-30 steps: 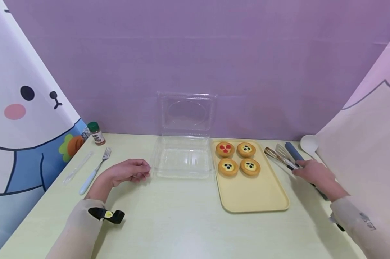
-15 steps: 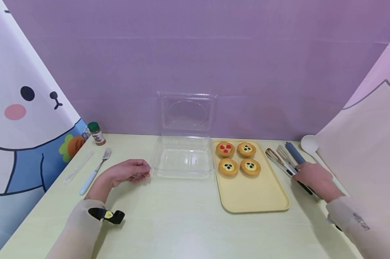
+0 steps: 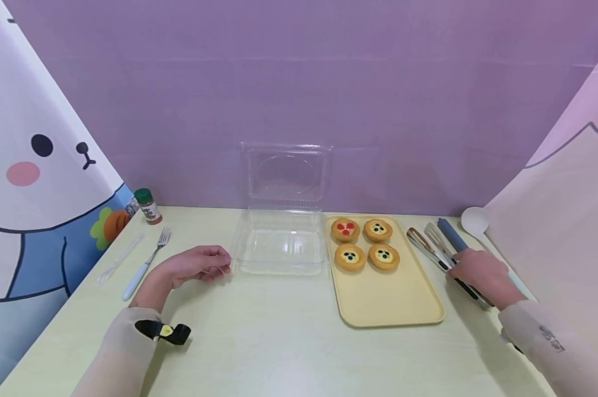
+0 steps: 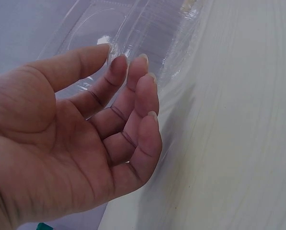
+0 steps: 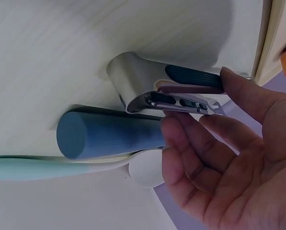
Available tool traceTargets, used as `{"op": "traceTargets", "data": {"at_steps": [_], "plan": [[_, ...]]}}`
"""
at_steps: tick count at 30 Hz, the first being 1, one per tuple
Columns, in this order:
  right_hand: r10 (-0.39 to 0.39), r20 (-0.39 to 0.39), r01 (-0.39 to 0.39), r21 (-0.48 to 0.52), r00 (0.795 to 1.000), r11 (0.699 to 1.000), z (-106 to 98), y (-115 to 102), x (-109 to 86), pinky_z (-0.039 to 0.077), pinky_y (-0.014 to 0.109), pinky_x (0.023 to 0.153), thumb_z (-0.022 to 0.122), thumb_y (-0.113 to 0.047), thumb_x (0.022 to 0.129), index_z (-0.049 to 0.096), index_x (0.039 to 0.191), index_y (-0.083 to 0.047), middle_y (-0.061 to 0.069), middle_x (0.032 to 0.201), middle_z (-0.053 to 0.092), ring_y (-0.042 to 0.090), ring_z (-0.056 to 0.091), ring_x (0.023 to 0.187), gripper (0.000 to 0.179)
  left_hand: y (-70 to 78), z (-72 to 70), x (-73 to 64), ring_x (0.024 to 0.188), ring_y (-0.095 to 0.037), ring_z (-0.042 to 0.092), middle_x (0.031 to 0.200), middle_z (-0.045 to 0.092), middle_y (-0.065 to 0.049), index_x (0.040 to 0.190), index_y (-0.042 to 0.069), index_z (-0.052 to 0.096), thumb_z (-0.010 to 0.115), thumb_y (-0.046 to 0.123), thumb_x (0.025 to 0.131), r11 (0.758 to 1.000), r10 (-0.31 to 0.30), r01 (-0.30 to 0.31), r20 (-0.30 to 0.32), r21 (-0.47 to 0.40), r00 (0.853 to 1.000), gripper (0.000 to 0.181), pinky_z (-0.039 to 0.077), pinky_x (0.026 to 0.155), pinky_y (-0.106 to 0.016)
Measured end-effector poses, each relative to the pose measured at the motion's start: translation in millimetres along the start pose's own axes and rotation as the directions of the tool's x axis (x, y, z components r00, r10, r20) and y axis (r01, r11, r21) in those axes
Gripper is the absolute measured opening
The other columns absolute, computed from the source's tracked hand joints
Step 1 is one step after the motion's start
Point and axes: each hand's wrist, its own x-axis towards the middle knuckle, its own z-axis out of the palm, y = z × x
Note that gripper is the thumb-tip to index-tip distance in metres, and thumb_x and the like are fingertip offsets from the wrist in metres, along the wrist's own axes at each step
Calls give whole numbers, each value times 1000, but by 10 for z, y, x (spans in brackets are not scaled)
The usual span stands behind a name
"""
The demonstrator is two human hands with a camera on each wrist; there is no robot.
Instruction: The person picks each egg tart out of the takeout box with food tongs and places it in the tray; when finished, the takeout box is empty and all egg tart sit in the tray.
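Observation:
At the front left corner of the clear plastic clamshell box [image 3: 279,268], my left hand [image 3: 195,264] holds the rim between thumb and index fingertip. Its other fingers curl loosely in the left wrist view. The box lies with its lid raised behind it. My right hand [image 3: 482,275] pinches a pair of metal tongs [image 5: 133,79] by the dark grips, thumb on one side and fingers on the other. Beside the tongs, close to my curled fingers, lies a blue rolling pin [image 5: 109,134]. Several small tarts [image 3: 350,257] sit on the yellow tray [image 3: 388,306].
A white ladle-like spoon [image 3: 474,221] with a mint handle lies at the far right. On the left are a fork [image 3: 145,270], a clear wrapped strip [image 3: 120,259] and a green-capped shaker [image 3: 148,207]. A purple backdrop [image 3: 299,82] stands behind the table.
My right hand has shifted slightly left and settled on the tongs, whose arms have swung a little to the right. The left hand has stayed at the box.

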Motion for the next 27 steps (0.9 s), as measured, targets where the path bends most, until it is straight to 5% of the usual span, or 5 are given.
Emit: {"op": "traceTargets", "data": {"at_steps": [10, 18, 22, 24, 27], "plan": [[-36, 11, 36, -42, 999, 998, -63, -87, -12, 45, 52, 56, 66, -39, 85, 62, 122, 1, 34, 105, 64, 41, 63, 82, 55, -40, -52, -43, 103, -23, 65, 117, 68, -13, 125, -1, 58, 52, 37, 104, 996, 17, -18, 12, 90, 1000, 44, 52, 87, -36], [-192, -101, 179, -126, 976, 976, -268, -342, -66, 44, 51, 51, 62, -42, 92, 65, 107, -2, 22, 84, 68, 41, 65, 74, 43, 256, -269, -234, 130, -40, 53, 140, 56, -23, 144, 2, 46, 45, 40, 106, 954, 77, -56, -62, 293, 995, 53, 51, 98, -47], [-357, -245, 308, -216, 901, 926, -328, -482, -103, 49, 61, 65, 64, -39, 94, 61, 129, -2, 29, 107, 68, 52, 64, 94, 51, 461, -287, -262, 135, -41, 48, 148, 51, -18, 149, 11, 44, 44, 51, 105, 836, 195, -86, -147, 543, 970, 60, 44, 105, -57], [-457, -316, 386, -262, 831, 884, -329, -559, -132, 50, 63, 75, 67, -36, 93, 59, 133, -3, 28, 115, 67, 51, 63, 102, 53, 552, -259, -251, 139, -39, 44, 151, 49, -15, 150, 14, 44, 45, 54, 103, 732, 276, -95, -165, 675, 947, 62, 39, 110, -60], [-575, -381, 488, -306, 724, 818, -297, -694, -178, 48, 64, 85, 72, -33, 90, 59, 136, -2, 25, 125, 65, 47, 60, 112, 56, 625, -229, -256, 146, -40, 35, 156, 43, -14, 152, 16, 43, 50, 51, 102, 523, 393, -110, -125, 845, 911, 61, 30, 115, -62]]}}
